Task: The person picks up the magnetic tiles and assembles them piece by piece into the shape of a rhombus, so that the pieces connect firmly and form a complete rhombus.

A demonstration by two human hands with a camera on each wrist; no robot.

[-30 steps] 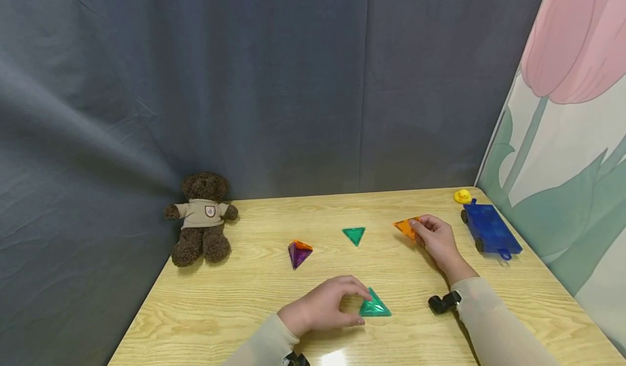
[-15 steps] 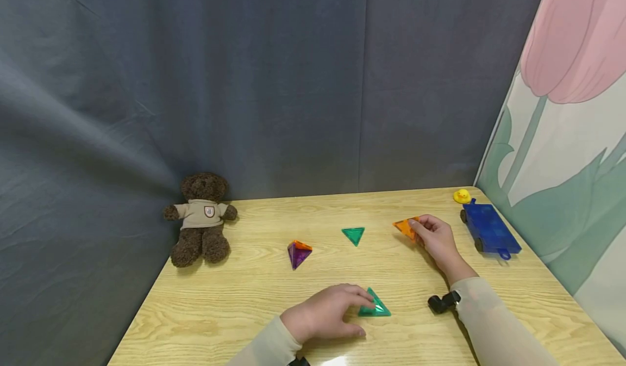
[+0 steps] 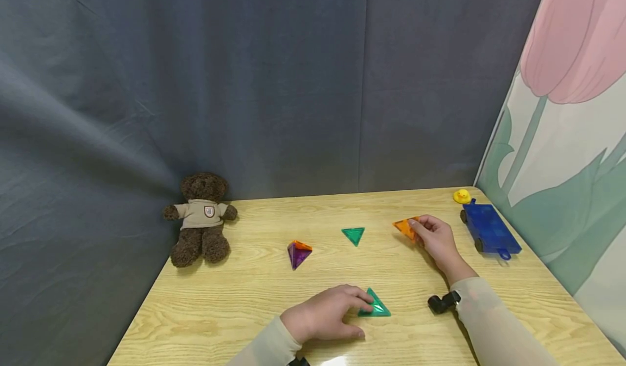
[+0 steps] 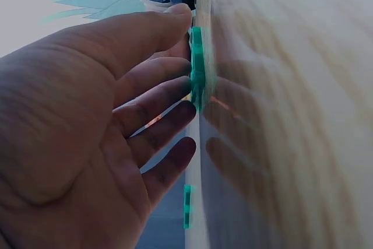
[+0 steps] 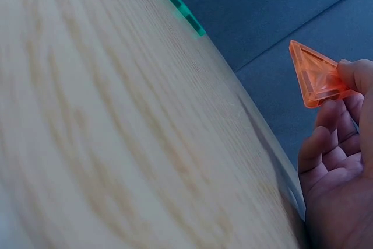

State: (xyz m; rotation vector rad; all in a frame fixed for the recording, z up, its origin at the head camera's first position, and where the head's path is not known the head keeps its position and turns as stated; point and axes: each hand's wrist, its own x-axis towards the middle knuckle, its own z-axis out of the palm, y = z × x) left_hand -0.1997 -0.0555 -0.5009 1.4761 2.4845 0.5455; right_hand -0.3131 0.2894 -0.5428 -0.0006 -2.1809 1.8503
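With its fingers loosely extended, my left hand [image 3: 329, 312] reaches over a green triangular magnetic tile [image 3: 379, 307] lying flat on the table. Its fingertips touch or hover just over the tile's left side; the left wrist view shows them close against the green edge [image 4: 197, 65]. My right hand [image 3: 437, 243] pinches an orange triangular tile [image 3: 405, 227] between thumb and fingers, lifted off the wood in the right wrist view. A second green triangular tile [image 3: 354, 236] lies farther back. To its left stands a small purple and orange pyramid of tiles [image 3: 299, 255].
A brown teddy bear [image 3: 202, 219] in a beige shirt sits at the table's left edge. On the right are a blue wheeled cart [image 3: 491, 229] and a yellow rubber duck [image 3: 462, 196]. A dark curtain [image 3: 293, 83] hangs behind the wooden table [image 3: 220, 306].
My left hand has shifted slightly right, its fingers straightening out over the near green tile. The right hand and the orange tile have stayed in place.
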